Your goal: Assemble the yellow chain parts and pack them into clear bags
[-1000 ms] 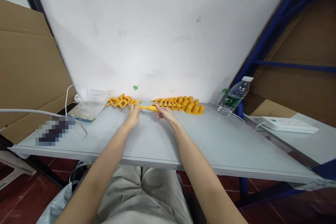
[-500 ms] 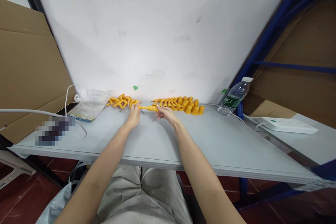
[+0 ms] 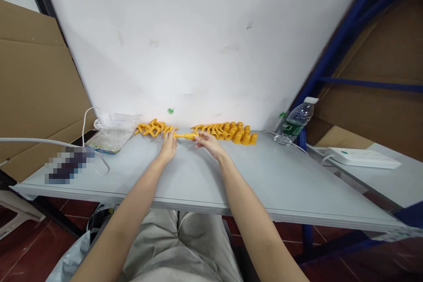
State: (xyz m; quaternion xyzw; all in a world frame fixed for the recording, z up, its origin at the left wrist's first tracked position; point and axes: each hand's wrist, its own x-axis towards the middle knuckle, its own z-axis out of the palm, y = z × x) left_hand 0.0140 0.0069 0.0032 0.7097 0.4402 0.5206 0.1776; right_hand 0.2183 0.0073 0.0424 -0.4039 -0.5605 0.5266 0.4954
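Note:
Two clusters of small yellow plastic parts lie along the far edge of the grey table (image 3: 271,180): a left cluster (image 3: 151,128) and a larger right cluster (image 3: 231,131). Between them one yellow part (image 3: 185,135) is gripped at both ends. My left hand (image 3: 168,146) pinches its left end with fingers closed. My right hand (image 3: 207,143) pinches its right end, the other fingers loosely curled. Both forearms reach out over the table from my lap.
A clear plastic bag (image 3: 114,134) and white cable (image 3: 86,119) lie at the left, beside a blurred dark object (image 3: 68,165). A water bottle (image 3: 295,121) stands at the right, a white power strip (image 3: 361,157) beyond it. Cardboard and a white board surround the table.
My right hand has shifted slightly left and opened a little along the yellow part. The left hand has barely moved.

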